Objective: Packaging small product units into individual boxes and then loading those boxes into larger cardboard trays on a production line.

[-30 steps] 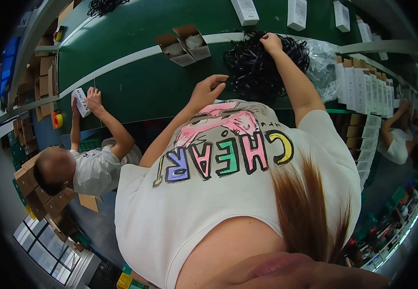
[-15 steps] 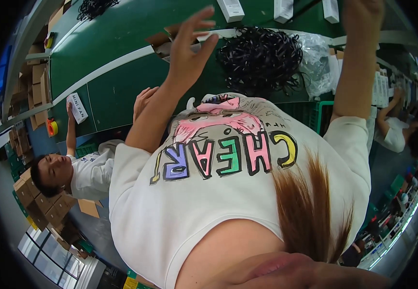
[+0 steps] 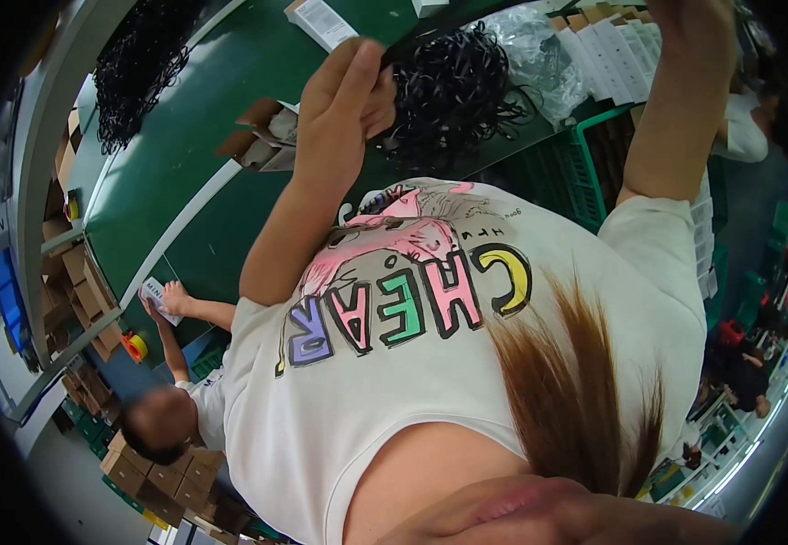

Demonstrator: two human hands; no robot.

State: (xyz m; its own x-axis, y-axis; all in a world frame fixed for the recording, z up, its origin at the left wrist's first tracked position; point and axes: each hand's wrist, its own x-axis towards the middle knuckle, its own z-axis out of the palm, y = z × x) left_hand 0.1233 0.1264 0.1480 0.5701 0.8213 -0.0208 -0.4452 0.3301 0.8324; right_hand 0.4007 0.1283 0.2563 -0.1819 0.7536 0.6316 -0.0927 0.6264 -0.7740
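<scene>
My left hand (image 3: 349, 95) is closed round a thin black strap (image 3: 426, 33), which slants up and rightward out of the picture. My right hand (image 3: 696, 32) is raised at the top right, partly cut off by the edge; its fingers look curled on the strap. Just beyond my left hand lies a white box (image 3: 323, 23) on the green bench (image 3: 221, 100). Beside that hand is a tangled heap of black straps (image 3: 453, 95), with a clear plastic bag (image 3: 539, 64) to its right.
An opened cardboard box (image 3: 262, 136) sits left of my left hand. Another black strap heap (image 3: 139, 73) lies far left. White boxes (image 3: 612, 54) stand in a row near a green crate (image 3: 585, 168). A co-worker's hands (image 3: 167, 298) touch a white box at the left.
My left hand, open before, has closed on the strap. The view has shifted, and the bench things appear further left. The co-worker has brought a second hand to the white box.
</scene>
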